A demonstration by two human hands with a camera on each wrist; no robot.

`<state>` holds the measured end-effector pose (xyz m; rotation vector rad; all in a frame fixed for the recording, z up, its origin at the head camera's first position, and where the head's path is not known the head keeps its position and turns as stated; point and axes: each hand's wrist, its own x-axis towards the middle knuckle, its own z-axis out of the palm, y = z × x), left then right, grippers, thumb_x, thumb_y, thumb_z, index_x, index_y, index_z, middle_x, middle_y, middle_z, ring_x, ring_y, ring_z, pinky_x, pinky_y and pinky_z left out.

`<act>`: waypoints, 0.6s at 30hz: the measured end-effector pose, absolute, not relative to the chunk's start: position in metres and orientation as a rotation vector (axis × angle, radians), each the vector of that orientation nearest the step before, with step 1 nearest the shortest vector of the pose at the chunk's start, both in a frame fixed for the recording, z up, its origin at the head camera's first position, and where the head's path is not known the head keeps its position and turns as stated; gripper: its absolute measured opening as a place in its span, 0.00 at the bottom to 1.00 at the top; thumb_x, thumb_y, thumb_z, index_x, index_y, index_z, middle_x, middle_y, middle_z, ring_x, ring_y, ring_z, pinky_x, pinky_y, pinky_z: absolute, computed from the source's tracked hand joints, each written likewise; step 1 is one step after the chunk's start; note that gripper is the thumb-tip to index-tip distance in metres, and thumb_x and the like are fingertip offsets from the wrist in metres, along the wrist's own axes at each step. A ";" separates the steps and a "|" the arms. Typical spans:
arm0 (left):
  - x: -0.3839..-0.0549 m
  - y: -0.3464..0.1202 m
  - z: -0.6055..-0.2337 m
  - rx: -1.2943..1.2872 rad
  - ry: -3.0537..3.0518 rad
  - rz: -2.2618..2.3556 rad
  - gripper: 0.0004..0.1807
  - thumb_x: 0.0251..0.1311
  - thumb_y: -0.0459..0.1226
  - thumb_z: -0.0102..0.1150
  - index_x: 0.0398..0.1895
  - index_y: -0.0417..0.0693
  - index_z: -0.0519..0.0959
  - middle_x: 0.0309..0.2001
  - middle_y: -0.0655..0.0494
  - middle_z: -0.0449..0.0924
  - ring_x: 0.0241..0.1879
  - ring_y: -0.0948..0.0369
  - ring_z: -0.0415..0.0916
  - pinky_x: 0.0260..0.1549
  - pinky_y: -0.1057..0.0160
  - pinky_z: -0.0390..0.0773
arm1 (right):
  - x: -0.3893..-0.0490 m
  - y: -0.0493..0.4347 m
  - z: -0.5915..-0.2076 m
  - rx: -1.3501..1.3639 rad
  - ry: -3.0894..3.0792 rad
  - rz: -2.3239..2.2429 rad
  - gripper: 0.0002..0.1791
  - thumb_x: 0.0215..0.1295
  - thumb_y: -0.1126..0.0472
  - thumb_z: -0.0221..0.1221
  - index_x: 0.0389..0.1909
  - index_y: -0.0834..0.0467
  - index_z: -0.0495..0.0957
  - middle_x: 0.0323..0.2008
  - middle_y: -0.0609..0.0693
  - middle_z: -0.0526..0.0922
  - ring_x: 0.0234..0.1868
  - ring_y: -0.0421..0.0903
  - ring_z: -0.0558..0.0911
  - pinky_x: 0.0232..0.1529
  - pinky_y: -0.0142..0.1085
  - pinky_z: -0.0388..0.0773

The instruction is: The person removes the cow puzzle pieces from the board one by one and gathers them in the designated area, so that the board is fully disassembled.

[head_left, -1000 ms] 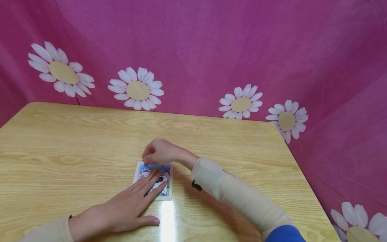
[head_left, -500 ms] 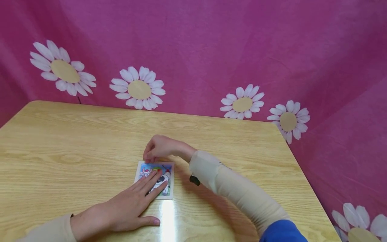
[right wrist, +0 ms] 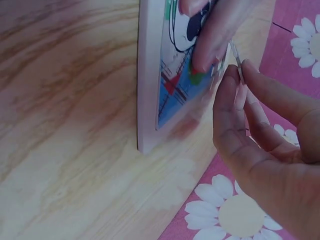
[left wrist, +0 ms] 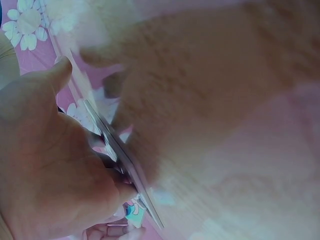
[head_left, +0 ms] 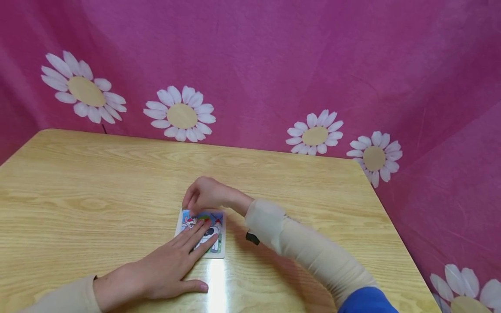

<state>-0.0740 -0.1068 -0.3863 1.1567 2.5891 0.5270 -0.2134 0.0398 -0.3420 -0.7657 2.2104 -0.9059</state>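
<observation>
A small square picture puzzle (head_left: 220, 234) with a white border and a cow drawing lies on the table. My left hand (head_left: 162, 269) rests on it, fingers spread straight over the cow and thumb out on the wood. At the far left corner is my right hand (head_left: 205, 194), its fingertips close over the border. Between thumb and fingers it pinches a thin flat puzzle piece (right wrist: 237, 61), seen edge-on in the right wrist view. Teal and pink show on that piece (left wrist: 134, 214) in the left wrist view. The left fingers hide much of the picture.
The wood-grain table (head_left: 117, 174) reaches back to a pink curtain (head_left: 250, 65) printed with white daisies. A bright light reflection (head_left: 216, 287) lies on the wood just in front of the puzzle. Beige sleeves cover both forearms.
The right hand rose slightly from the puzzle's far edge, then came back down over its far left corner, still pinching. The left hand has stayed in place on the picture.
</observation>
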 end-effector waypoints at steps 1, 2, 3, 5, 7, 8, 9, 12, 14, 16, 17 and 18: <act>-0.074 -0.107 -0.386 1.154 2.590 0.511 0.52 0.63 0.69 0.39 0.79 0.44 0.46 0.78 0.42 0.34 0.76 0.48 0.30 0.70 0.44 0.47 | -0.212 0.039 -0.343 -0.775 2.230 -0.890 0.06 0.54 0.72 0.69 0.34 0.63 0.85 0.25 0.48 0.84 0.27 0.37 0.79 0.34 0.26 0.75; -0.073 -0.106 -0.385 1.154 2.592 0.505 0.52 0.63 0.69 0.39 0.79 0.44 0.46 0.78 0.42 0.34 0.76 0.48 0.30 0.70 0.44 0.46 | -0.211 0.039 -0.343 -0.783 2.243 -0.879 0.06 0.54 0.72 0.70 0.33 0.63 0.85 0.24 0.47 0.84 0.26 0.37 0.80 0.33 0.26 0.75; -0.073 -0.106 -0.385 1.155 2.593 0.498 0.52 0.63 0.69 0.39 0.78 0.44 0.46 0.78 0.41 0.34 0.76 0.48 0.30 0.70 0.44 0.46 | -0.210 0.038 -0.343 -0.783 2.253 -0.872 0.06 0.53 0.72 0.70 0.32 0.62 0.85 0.23 0.47 0.84 0.26 0.37 0.80 0.33 0.26 0.75; -0.073 -0.106 -0.385 1.155 2.595 0.490 0.52 0.63 0.69 0.39 0.78 0.44 0.46 0.78 0.42 0.34 0.76 0.48 0.30 0.70 0.44 0.46 | -0.208 0.038 -0.343 -0.794 2.269 -0.863 0.05 0.53 0.71 0.71 0.30 0.61 0.85 0.22 0.46 0.84 0.25 0.38 0.81 0.32 0.26 0.75; -0.073 -0.106 -0.384 1.155 2.596 0.485 0.52 0.63 0.69 0.39 0.78 0.44 0.46 0.78 0.42 0.34 0.76 0.48 0.29 0.70 0.44 0.46 | -0.208 0.038 -0.342 -0.796 2.275 -0.870 0.04 0.54 0.70 0.71 0.29 0.61 0.85 0.22 0.47 0.84 0.24 0.39 0.81 0.31 0.26 0.76; -0.073 -0.106 -0.384 1.155 2.595 0.485 0.52 0.63 0.69 0.39 0.78 0.44 0.46 0.78 0.42 0.34 0.76 0.48 0.29 0.70 0.44 0.46 | -0.208 0.039 -0.341 -0.799 2.274 -0.882 0.04 0.54 0.71 0.70 0.29 0.61 0.85 0.22 0.47 0.84 0.25 0.39 0.81 0.31 0.27 0.76; -0.073 -0.106 -0.383 1.160 2.594 0.489 0.52 0.63 0.69 0.39 0.78 0.43 0.46 0.78 0.41 0.34 0.76 0.47 0.30 0.70 0.43 0.47 | -0.209 0.040 -0.340 -0.801 2.272 -0.893 0.03 0.55 0.71 0.70 0.29 0.61 0.85 0.22 0.47 0.84 0.25 0.39 0.82 0.32 0.27 0.77; -0.073 -0.106 -0.382 1.156 2.597 0.484 0.51 0.63 0.69 0.38 0.79 0.44 0.46 0.78 0.42 0.33 0.76 0.48 0.29 0.70 0.43 0.47 | -0.212 0.045 -0.337 -0.780 2.265 -0.945 0.03 0.56 0.72 0.68 0.30 0.63 0.85 0.23 0.49 0.84 0.25 0.40 0.82 0.33 0.30 0.79; -0.073 -0.106 -0.382 1.168 2.608 0.484 0.51 0.64 0.69 0.37 0.78 0.44 0.47 0.78 0.41 0.34 0.76 0.47 0.31 0.69 0.43 0.49 | -0.215 0.052 -0.335 -0.760 2.262 -0.973 0.02 0.57 0.72 0.67 0.31 0.64 0.85 0.23 0.50 0.84 0.26 0.41 0.82 0.35 0.34 0.81; -0.073 -0.105 -0.382 1.176 2.620 0.477 0.51 0.64 0.69 0.37 0.78 0.44 0.47 0.78 0.41 0.36 0.76 0.46 0.33 0.69 0.43 0.51 | -0.219 0.060 -0.334 -0.735 2.261 -0.999 0.02 0.58 0.73 0.66 0.32 0.66 0.85 0.24 0.51 0.84 0.25 0.40 0.82 0.36 0.37 0.83; -0.073 -0.105 -0.382 1.184 2.627 0.475 0.50 0.64 0.68 0.37 0.78 0.44 0.48 0.78 0.40 0.36 0.76 0.46 0.34 0.68 0.42 0.51 | -0.221 0.065 -0.334 -0.719 2.264 -1.008 0.02 0.58 0.73 0.66 0.32 0.67 0.84 0.24 0.51 0.84 0.25 0.40 0.81 0.36 0.38 0.83; -0.073 -0.105 -0.381 1.190 2.634 0.474 0.50 0.64 0.68 0.37 0.78 0.44 0.48 0.77 0.40 0.37 0.76 0.45 0.35 0.68 0.42 0.52 | -0.223 0.070 -0.334 -0.704 2.267 -1.017 0.02 0.58 0.73 0.66 0.33 0.67 0.84 0.24 0.51 0.84 0.25 0.39 0.81 0.36 0.39 0.83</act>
